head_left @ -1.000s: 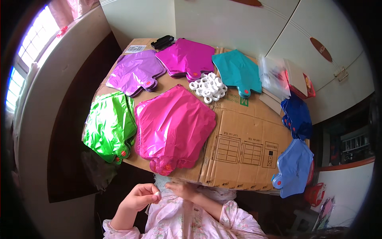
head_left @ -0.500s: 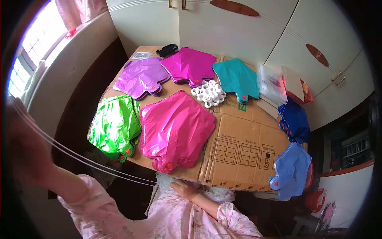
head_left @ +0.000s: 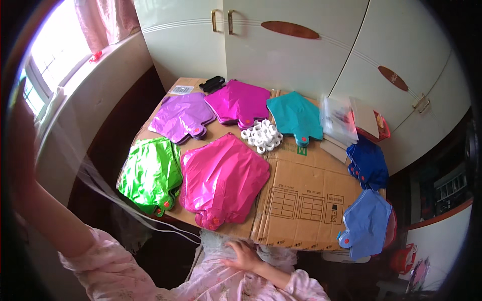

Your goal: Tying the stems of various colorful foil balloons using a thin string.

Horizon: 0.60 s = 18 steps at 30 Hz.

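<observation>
Raised at the far left rim, my left hand (head_left: 21, 130) is dark and partly cut off, so its fingers cannot be made out. A pair of long white strings (head_left: 173, 231) runs from my lap up toward that arm; the upper stretch is smeared by motion. My right hand (head_left: 243, 256) rests on my lap below the table edge, fingers spread, near a whitish see-through plastic bag (head_left: 213, 241) and the strings' lower end. In front of me lie a stack of pink foil balloons (head_left: 226, 180) and a stack of green foil balloons (head_left: 150, 170).
Cardboard (head_left: 306, 200) covers the table. Purple (head_left: 181, 115), magenta (head_left: 238, 100), teal (head_left: 295, 115), dark blue (head_left: 369, 163) and light blue foil balloons (head_left: 369, 220) lie around a pile of white rings (head_left: 262, 135). Clear bags (head_left: 337, 118) and a red basket (head_left: 382, 128) stand right; cabinets (head_left: 296, 55) behind.
My left arm has moved higher along the left rim. The strings have gone from taut to slack and blurred. My right hand has uncurled and spread its fingers. The view has tilted up slightly.
</observation>
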{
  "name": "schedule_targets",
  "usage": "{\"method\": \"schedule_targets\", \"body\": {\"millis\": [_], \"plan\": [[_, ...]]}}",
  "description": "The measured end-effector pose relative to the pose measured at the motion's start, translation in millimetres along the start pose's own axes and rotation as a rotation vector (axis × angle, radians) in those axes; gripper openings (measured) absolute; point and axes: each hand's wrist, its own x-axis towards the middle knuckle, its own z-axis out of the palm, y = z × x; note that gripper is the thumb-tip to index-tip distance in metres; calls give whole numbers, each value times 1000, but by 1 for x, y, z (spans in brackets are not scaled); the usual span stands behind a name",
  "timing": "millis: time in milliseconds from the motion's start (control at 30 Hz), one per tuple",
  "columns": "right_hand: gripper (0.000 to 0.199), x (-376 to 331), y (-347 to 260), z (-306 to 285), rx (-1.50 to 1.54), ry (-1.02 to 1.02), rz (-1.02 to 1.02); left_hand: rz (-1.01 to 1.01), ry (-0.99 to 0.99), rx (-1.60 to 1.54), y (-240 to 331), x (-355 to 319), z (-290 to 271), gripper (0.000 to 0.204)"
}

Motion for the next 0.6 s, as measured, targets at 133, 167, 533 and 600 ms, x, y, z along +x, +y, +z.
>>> {"method": "schedule_targets", "body": {"millis": [133,167,533,600], "plan": [[39,16,-51,-85,369,206,-342,-196,-249,19,-36,-73,45,21],[40,33,-68,-105,439,300,-457,-297,-327,-8,-45,-88,56,22],[19,87,-76,-117,895,-39,-8,-1165,-195,-521,-132,-207,62,13],[19,78,-55,-113,1127,59,226,-1255,-261,-650,-142,-223,64,14]]}}
